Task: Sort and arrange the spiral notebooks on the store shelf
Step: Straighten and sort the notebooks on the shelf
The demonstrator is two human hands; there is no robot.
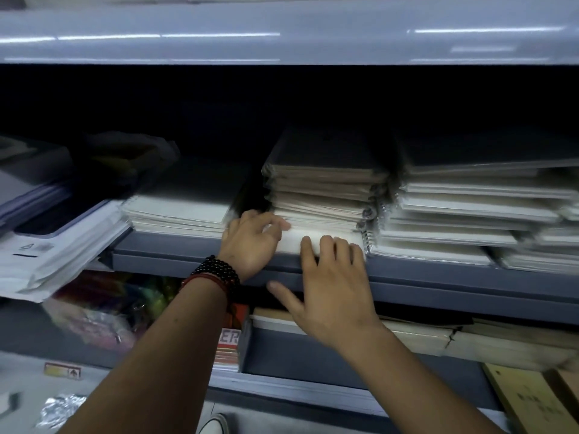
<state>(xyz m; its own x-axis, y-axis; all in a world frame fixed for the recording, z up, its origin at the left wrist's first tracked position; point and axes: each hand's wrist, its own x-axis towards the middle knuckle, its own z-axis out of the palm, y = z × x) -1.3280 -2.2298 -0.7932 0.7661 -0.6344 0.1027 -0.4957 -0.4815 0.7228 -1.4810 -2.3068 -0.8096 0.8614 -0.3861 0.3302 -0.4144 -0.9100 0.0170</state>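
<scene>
At the far left a slumped pile of white papers (62, 245) is jutting forward and tilting down, and a dark flat slab with a pale rim (53, 225) is lying on top of it. Below it, bright multicoloured packets in clear plastic (103, 308) are crowding together, too blurred to identify. Just right of them a stack of red-and-white booklets (228, 349) is showing the letters "ER". Further right, brown-paper packs (438, 339) are lying flat, and a yellowish booklet (526, 399) is sitting in the bottom right corner. At the lower left a small red-bordered sticker (62, 371) is showing above some crinkled foil (61, 408). A white shoe tip (216, 426) is peeking in at the bottom edge.
</scene>
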